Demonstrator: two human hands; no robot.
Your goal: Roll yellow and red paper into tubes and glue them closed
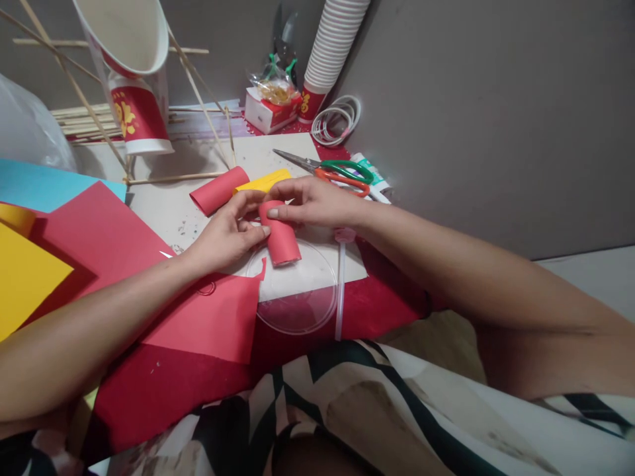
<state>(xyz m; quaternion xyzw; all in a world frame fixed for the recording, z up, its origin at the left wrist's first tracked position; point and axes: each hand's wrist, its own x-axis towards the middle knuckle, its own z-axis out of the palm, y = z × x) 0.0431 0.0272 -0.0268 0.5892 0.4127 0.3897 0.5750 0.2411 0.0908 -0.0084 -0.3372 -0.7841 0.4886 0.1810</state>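
A red paper tube [282, 241] is held between both hands above a clear round plastic lid [317, 314]. My left hand [231, 231] grips the tube's left side, thumb and fingers closed on it. From the right, my right hand [310, 201] pinches its upper end, with the thumb lying on the paper. Just behind the hands are a second red paper tube [219, 190] and a yellow paper tube [262, 180], partly hidden by the fingers. A red paper sheet [213, 317] with a cut edge lies below my left wrist.
Scissors [327, 172] with green and orange handles lie beyond my right hand. A stick frame [173, 177] holding paper cups [143, 116] stands back left. Stacked cups [330, 53], a small box [270, 112] and a white coil [337, 121] are near the wall. Blue paper [59, 185] lies left.
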